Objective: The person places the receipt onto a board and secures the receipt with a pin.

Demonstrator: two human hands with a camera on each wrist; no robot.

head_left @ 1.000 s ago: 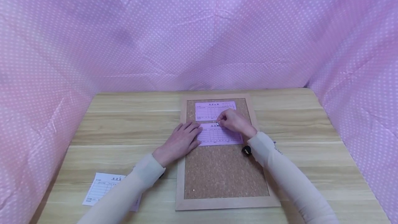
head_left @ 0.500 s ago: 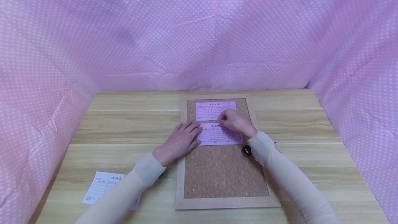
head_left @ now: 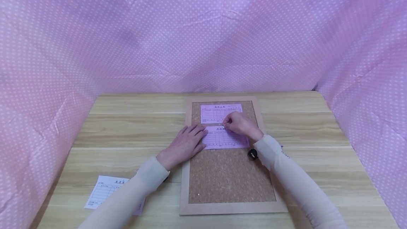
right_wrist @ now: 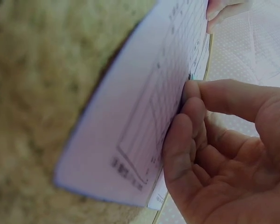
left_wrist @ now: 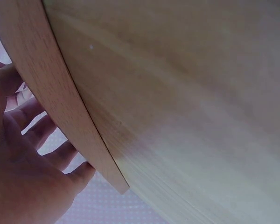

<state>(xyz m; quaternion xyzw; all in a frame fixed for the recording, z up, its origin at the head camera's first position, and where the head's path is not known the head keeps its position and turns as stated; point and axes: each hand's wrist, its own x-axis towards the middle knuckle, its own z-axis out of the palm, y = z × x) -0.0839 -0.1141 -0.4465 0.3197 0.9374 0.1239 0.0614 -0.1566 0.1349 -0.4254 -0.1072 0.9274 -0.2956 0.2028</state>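
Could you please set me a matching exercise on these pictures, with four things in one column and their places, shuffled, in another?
Things:
1. left hand
2. right hand
3. white slip
4. corkboard

Places:
A. on the table, partly hidden by the left sleeve
B. at the top edge of the nearer pink slip
C. beneath two pink slips
D. at the left end of the nearer pink slip

Pairs: 1-D, 2-B, 3-A, 4-C.
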